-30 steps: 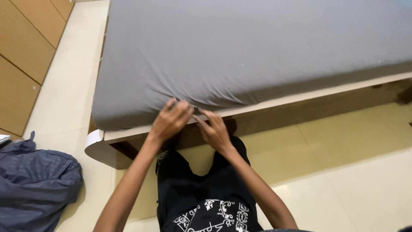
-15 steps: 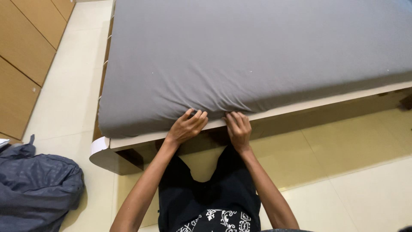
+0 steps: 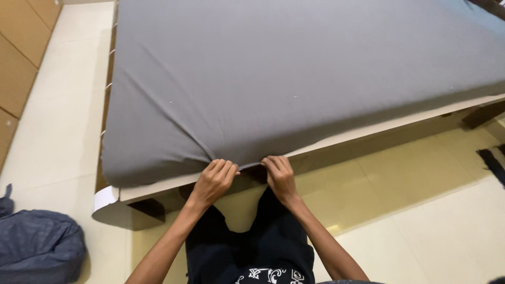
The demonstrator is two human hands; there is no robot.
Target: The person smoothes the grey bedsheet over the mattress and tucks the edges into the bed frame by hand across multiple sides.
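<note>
Sheet: grey fitted sheet (image 3: 294, 68) stretched over the mattress, creases fanning from its near lower edge.
Left hand (image 3: 213, 181): fingers curled, pinching that hem.
Right hand (image 3: 280, 176): likewise gripping it.
Hidden: fingertips tucked under cloth; bed frame (image 3: 113, 197) partly shadowed.

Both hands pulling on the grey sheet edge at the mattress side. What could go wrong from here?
1. Both the left hand and right hand pinch the grey sheet at one spot; creases fan out from there, so the fabric may strain or slip free.
2. The fingers sit right at the bed frame edge and could get pinched against it.
3. The pull may drag wrinkles across the sheet's near left corner.
</note>
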